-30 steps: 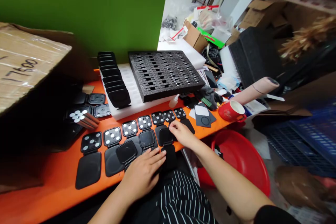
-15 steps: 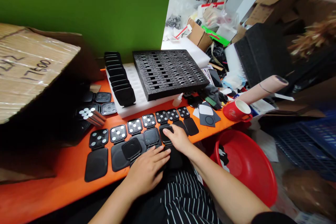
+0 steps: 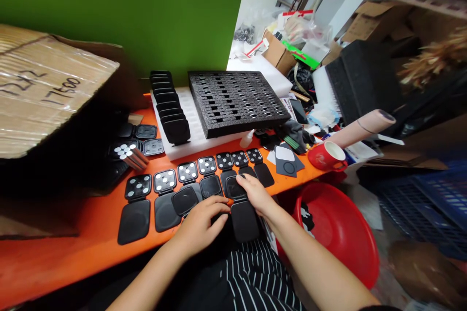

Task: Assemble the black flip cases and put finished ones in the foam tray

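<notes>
**At the near edge of the orange table (image 3: 98, 233), the right hand (image 3: 258, 198) grips an open black case (image 3: 243, 217)**

The case is spread open at its hinge, its rimmed panel toward the table and its flat, plain panel toward the striped garment (image 3: 251, 277) on the person's lap. The right hand grasps it by the right side, thumb on the rimmed panel; the other fingers are mostly hidden. The left hand (image 3: 202, 221) is relaxed and holds nothing visible, its fingers loosely bent, with the tips just beside the case's left edge; whether they touch it, I cannot tell.

Beyond both hands runs a row of open cases (image 3: 187, 172), the far panels studded with pale round discs. Two further black pieces, one near the left hand (image 3: 185, 198) and one farther along (image 3: 210, 186), overlap the plain panels of that row.

Farther back, a slotted black foam block (image 3: 237, 102) sits on white foam (image 3: 197, 140), with a line of upright black panels (image 3: 177, 129) at its left. A bundle of silvery rods (image 3: 134, 158) lies left of the row. To the right are a small dropper bottle (image 3: 247, 139), grey cards (image 3: 288, 163) and a red mug (image 3: 326, 156).
</notes>
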A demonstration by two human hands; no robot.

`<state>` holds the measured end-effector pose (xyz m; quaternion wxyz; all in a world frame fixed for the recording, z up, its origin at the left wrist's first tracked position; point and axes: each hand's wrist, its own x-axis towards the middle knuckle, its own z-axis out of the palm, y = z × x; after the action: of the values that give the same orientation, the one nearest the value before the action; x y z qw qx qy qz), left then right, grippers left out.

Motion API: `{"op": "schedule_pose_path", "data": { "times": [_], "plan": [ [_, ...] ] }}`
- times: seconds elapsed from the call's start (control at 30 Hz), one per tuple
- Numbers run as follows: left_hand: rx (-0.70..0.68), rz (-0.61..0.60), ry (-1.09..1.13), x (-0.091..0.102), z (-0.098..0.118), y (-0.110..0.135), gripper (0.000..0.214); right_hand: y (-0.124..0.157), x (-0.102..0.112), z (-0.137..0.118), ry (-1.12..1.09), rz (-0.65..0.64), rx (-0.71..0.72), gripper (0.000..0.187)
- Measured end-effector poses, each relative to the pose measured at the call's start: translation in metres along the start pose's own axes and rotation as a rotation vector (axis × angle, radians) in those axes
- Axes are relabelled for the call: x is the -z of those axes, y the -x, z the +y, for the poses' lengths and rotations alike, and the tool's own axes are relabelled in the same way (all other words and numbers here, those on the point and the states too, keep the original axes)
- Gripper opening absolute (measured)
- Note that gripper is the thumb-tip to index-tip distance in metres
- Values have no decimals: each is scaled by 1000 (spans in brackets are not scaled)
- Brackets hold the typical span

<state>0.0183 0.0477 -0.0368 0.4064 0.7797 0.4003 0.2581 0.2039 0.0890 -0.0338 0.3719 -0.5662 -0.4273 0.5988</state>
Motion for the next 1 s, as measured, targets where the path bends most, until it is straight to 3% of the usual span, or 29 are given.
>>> {"op": "schedule_pose_path", "data": {
  "times": [0.17, 0.4, 0.67, 0.8, 1.0],
  "plan": [
    [27, 61, 60, -4, 2, -7, 22, 7, -1, -4, -5, 9, -128, 36],
    [133, 125, 123, -3, 7, -11, 28, 23, 4, -7, 79, -51, -155, 34],
    [272, 121, 292, -8, 17, -13, 19, 49, -1, -4, 83, -183, -204, 32],
    [371, 127, 525, -15, 22, -1, 23, 58, -6, 0, 167, -251, -152, 33],
    [436, 233, 495, -13, 31, 35, 28, 74, -19, 12, 241, -380, -123, 35]
  ]
}}
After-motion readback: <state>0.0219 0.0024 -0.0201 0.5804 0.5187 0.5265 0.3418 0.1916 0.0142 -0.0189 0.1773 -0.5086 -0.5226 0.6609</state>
